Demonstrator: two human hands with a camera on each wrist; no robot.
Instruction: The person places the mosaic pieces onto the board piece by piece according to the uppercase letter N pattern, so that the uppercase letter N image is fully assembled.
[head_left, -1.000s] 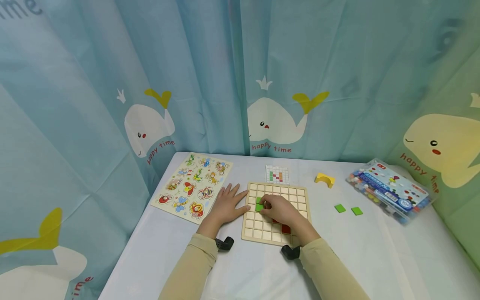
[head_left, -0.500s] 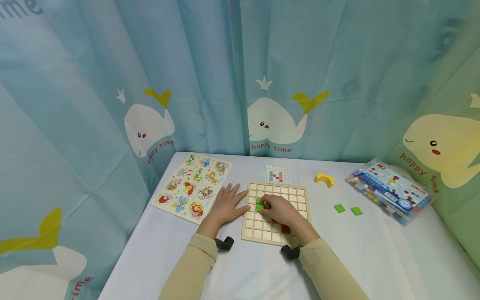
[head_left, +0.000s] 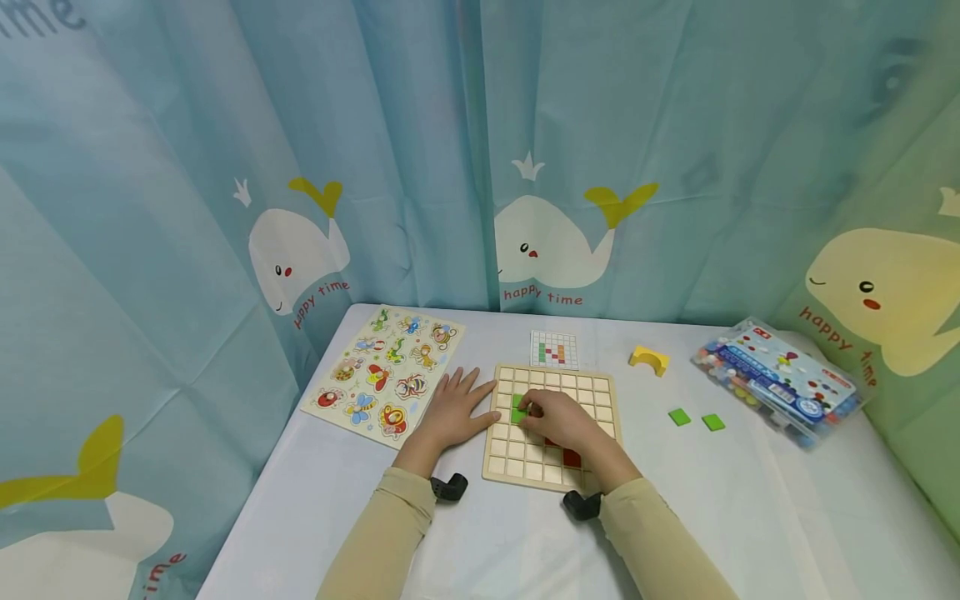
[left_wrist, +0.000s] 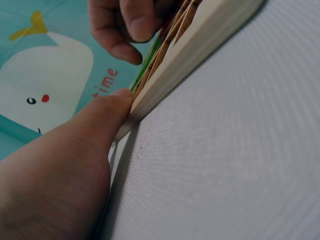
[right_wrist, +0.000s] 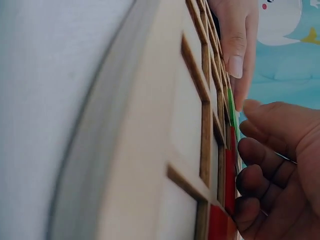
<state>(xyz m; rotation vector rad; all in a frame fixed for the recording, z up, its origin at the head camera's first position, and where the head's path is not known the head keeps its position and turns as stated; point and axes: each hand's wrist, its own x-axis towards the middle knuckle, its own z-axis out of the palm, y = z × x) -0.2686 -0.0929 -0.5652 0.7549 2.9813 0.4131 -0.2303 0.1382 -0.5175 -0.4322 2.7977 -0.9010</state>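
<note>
A wooden grid board [head_left: 517, 479] lies flat on the table, with green square tiles [head_left: 518, 414] in its left part and red tiles [head_left: 572, 458] lower right. My left hand [head_left: 452, 412] rests flat beside it, fingers spread, with the thumb [left_wrist: 117, 102] on the board's left edge. My right hand [head_left: 566, 421] is over the board, its thumb and index finger bent together at a green tile. In the right wrist view the other fingers [right_wrist: 252, 180] are curled beside the red tiles. The right hand hides part of the grid and the tile's right side.
Behind the board lies a pattern card [head_left: 555, 348]. An insect puzzle board [head_left: 386, 375] is at left. Two loose green tiles [head_left: 679, 417], a yellow arch block [head_left: 649, 360] and a clear box of colourful pieces [head_left: 783, 379] are to the right. Curtains [head_left: 420, 167] stand behind the table.
</note>
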